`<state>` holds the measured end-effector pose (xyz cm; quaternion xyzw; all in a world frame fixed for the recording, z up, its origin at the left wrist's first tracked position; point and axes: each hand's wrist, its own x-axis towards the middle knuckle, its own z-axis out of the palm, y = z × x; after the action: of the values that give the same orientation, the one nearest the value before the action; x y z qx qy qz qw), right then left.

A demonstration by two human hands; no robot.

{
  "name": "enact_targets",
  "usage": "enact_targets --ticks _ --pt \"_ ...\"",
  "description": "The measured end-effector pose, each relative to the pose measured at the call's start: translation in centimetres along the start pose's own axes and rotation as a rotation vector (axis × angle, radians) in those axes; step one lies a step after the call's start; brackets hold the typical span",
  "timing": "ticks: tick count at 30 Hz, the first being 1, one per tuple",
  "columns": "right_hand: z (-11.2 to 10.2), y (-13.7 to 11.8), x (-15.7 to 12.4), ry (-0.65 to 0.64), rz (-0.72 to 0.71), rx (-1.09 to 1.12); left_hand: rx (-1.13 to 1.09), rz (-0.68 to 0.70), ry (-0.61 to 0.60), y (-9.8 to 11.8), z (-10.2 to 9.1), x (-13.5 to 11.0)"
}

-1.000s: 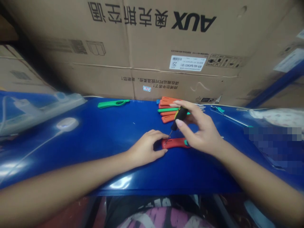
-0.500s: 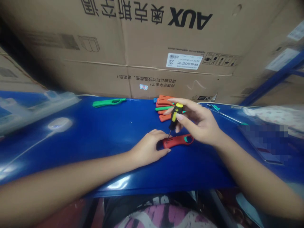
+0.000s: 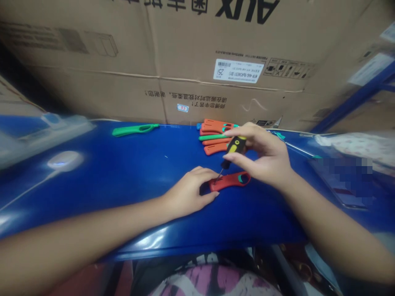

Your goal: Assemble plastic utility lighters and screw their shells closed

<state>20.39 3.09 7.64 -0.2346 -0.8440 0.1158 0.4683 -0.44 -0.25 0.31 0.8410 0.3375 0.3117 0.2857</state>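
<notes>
A red plastic handle piece (image 3: pixel 231 181) with a green insert lies on the blue table (image 3: pixel 135 176). My left hand (image 3: pixel 189 193) curls around its left end and pins it down. My right hand (image 3: pixel 262 156) pinches a small black-and-yellow screwdriver (image 3: pixel 233 150), tilted, its tip touching the left part of the red piece. Just behind lies a pile of orange and green handle pieces (image 3: pixel 216 137).
A lone green handle piece (image 3: pixel 134 130) lies at the back left. A white round device (image 3: pixel 63 160) with a cable and a clear plastic bag (image 3: pixel 37 133) sit at the left. Large cardboard boxes (image 3: pixel 197 61) wall off the back. Thin metal parts (image 3: pixel 296 150) lie right.
The view has shifted slightly. My right hand has turned the screwdriver between its fingers, the tip staying on the red piece. My left hand has kept its hold.
</notes>
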Motion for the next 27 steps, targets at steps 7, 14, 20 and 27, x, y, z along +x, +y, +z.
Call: enact_targets --ticks 7,14,20,27 --pt "0.1 -0.8 0.2 -0.098 -0.089 -0.044 0.016 0.046 -0.003 0.0 0.0 0.0" --pt "0.3 -0.6 -0.2 0.010 -0.261 -0.198 0.046 0.065 0.021 0.0 0.0 0.1" --pt "0.4 -1.5 -0.1 -0.108 -0.118 -0.102 0.056 0.047 -0.011 0.0 -0.1 0.1" --pt "0.5 -1.2 -0.1 -0.079 -0.127 -0.080 0.060 0.054 -0.032 0.2 -0.1 0.2"
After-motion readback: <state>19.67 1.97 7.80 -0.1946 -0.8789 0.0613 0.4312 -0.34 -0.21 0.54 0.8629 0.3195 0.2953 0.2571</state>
